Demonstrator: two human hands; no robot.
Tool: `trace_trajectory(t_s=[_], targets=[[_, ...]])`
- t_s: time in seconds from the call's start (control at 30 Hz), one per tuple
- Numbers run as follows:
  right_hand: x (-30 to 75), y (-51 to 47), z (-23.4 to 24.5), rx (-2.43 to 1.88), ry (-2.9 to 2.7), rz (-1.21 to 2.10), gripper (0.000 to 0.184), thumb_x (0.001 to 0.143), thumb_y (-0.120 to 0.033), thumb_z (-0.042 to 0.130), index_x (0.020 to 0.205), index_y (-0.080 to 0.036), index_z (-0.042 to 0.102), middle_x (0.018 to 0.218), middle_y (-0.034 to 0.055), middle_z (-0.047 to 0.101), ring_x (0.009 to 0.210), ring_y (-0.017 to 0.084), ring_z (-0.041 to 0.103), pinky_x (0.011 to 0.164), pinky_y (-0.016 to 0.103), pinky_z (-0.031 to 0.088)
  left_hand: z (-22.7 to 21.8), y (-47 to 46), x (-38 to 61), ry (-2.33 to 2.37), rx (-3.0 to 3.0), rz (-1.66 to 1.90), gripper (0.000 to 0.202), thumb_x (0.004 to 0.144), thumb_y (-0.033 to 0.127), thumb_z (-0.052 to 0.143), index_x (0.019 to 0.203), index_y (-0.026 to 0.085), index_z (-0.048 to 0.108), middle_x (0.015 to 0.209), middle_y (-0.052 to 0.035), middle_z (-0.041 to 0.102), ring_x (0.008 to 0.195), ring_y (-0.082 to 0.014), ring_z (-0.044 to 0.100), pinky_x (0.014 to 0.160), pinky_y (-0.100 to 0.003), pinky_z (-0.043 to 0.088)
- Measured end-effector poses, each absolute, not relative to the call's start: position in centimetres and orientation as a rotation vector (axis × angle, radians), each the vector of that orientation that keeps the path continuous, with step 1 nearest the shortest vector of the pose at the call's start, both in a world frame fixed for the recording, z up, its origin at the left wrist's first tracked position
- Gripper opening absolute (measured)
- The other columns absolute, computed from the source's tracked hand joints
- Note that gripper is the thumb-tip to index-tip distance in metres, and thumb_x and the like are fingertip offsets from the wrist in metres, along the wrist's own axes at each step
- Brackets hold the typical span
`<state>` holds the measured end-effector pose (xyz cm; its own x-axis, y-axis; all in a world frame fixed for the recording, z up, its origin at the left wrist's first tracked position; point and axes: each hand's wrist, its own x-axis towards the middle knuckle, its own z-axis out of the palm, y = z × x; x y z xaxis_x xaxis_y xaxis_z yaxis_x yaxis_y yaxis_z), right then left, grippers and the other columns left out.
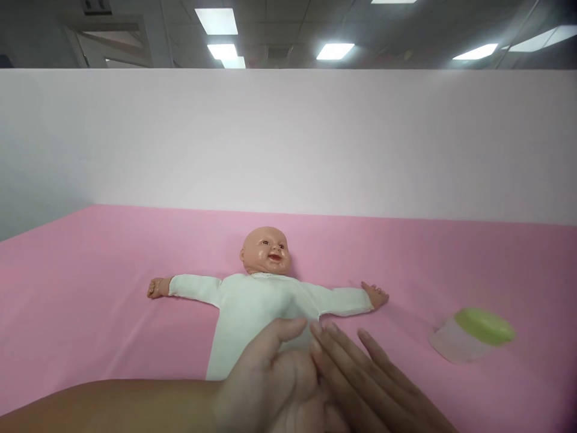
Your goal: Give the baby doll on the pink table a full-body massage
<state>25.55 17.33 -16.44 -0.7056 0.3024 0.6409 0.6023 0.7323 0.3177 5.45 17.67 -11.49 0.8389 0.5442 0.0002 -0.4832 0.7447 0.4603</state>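
A baby doll (pixel 259 307) in a white long-sleeved top lies on its back on the pink surface, its arms spread to both sides. Above its lower body, my left hand (pixel 279 385) is turned palm up with the thumb raised; its fingers are partly hidden at the bottom edge. My right hand (pixel 360 379) lies across it, fingers straight and flat, the fingertips against the left palm. Nothing shows between the two hands, and both are slightly blurred. They hide the doll's lower part.
To the right, a clear container with a green lid (pixel 473 334) lies tilted on the pink surface (pixel 112 252). A white wall panel (pixel 288 138) rises behind the doll. Ceiling lights show above the panel.
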Motion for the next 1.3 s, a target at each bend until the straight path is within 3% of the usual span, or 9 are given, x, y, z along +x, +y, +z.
trace_trajectory(t_s=[0.1, 0.23, 0.37, 0.5, 0.7, 0.9, 1.1, 1.23, 1.3], targets=[[22.7, 19.4, -14.5, -0.743, -2.343, -0.547, 0.071, 0.108, -0.045, 0.031, 0.164, -0.003, 0.017, 0.162, 0.0175, 0.037, 0.152, 0.031, 0.034, 0.119, 0.051, 0.042, -9.7, 18.3, 4.7, 0.173, 0.435, 0.702, 0.058, 0.098, 0.057, 0.040, 0.110, 0.009, 0.069, 0.093, -0.0090, 0.065, 0.087, -0.0188, 0.061, 0.090, -0.028, 0.041], [20.0, 20.3, -13.8, -0.729, -2.320, -0.454, 0.084, 0.107, -0.058, 0.024, 0.164, 0.000, 0.005, 0.167, 0.0213, 0.024, 0.157, 0.034, 0.020, 0.122, 0.054, 0.035, -7.7, 18.9, 3.9, 0.271, 0.439, 0.887, 0.063, 0.103, 0.054, 0.028, 0.117, 0.005, 0.066, 0.098, -0.0135, 0.067, 0.098, -0.0236, 0.064, 0.104, -0.033, 0.040], [19.6, 20.3, -14.5, -0.668, -2.298, -0.405, 0.075, 0.109, -0.049, 0.021, 0.164, -0.001, 0.005, 0.168, 0.0194, 0.023, 0.158, 0.031, 0.020, 0.125, 0.050, 0.031, -7.2, 19.1, 3.7, 0.316, 0.411, 0.907, 0.059, 0.102, 0.051, 0.033, 0.121, 0.005, 0.063, 0.113, -0.0174, 0.067, 0.115, -0.0273, 0.063, 0.114, -0.037, 0.035], [19.9, 20.1, -14.8, -0.726, -2.263, -0.330, 0.068, 0.108, -0.034, 0.027, 0.165, -0.004, 0.005, 0.169, 0.0160, 0.019, 0.158, 0.027, 0.021, 0.125, 0.046, 0.031, -7.2, 19.0, 3.7, 0.357, 0.354, 0.937, 0.053, 0.100, 0.050, 0.036, 0.110, 0.006, 0.065, 0.111, -0.0184, 0.067, 0.120, -0.0294, 0.062, 0.117, -0.039, 0.035], [19.6, 19.7, -14.2, -0.573, -2.316, -0.423, 0.079, 0.108, -0.056, 0.024, 0.164, -0.001, 0.013, 0.169, 0.0158, 0.021, 0.157, 0.030, 0.021, 0.128, 0.047, 0.023, -7.0, 18.3, 3.6, 0.369, 0.236, 0.971, 0.052, 0.097, 0.051, 0.034, 0.109, 0.009, 0.063, 0.114, -0.0181, 0.066, 0.127, -0.0299, 0.058, 0.118, -0.041, 0.035], [19.7, 19.3, -14.4, -0.763, -2.276, -0.374, 0.073, 0.108, -0.045, 0.029, 0.163, 0.000, 0.012, 0.168, 0.0196, 0.022, 0.157, 0.029, 0.023, 0.125, 0.045, 0.032, -7.1, 18.2, 3.7, 0.302, 0.286, 1.013, 0.046, 0.097, 0.046, 0.039, 0.113, 0.010, 0.064, 0.116, -0.0165, 0.065, 0.129, -0.0284, 0.057, 0.118, -0.038, 0.034], [19.8, 19.6, -14.4, -0.629, -2.323, -0.477, 0.088, 0.105, -0.065, 0.024, 0.163, 0.001, 0.014, 0.166, 0.0177, 0.029, 0.157, 0.029, 0.024, 0.128, 0.047, 0.026, -8.6, 17.7, 4.0, 0.195, 0.272, 0.851, 0.049, 0.092, 0.049, 0.048, 0.117, 0.011, 0.065, 0.119, -0.0141, 0.065, 0.132, -0.0255, 0.054, 0.116, -0.031, 0.034], [19.6, 19.4, -14.1, -0.751, -2.299, -0.404, 0.080, 0.106, -0.049, 0.031, 0.163, 0.004, 0.009, 0.166, 0.0231, 0.023, 0.156, 0.034, 0.024, 0.123, 0.053, 0.034, -8.7, 17.8, 3.8, 0.187, 0.283, 0.902, 0.058, 0.093, 0.054, 0.045, 0.127, 0.010, 0.062, 0.124, -0.0160, 0.064, 0.133, -0.0284, 0.053, 0.115, -0.035, 0.036], [19.3, 19.2, -14.2, -0.735, -2.300, -0.516, 0.071, 0.105, -0.034, 0.036, 0.162, 0.003, 0.015, 0.165, 0.0234, 0.026, 0.156, 0.034, 0.022, 0.124, 0.054, 0.031, -8.4, 17.9, 3.7, 0.214, 0.235, 0.956, 0.061, 0.094, 0.055, 0.042, 0.130, 0.009, 0.060, 0.128, -0.0169, 0.063, 0.136, -0.0276, 0.052, 0.116, -0.034, 0.035]])
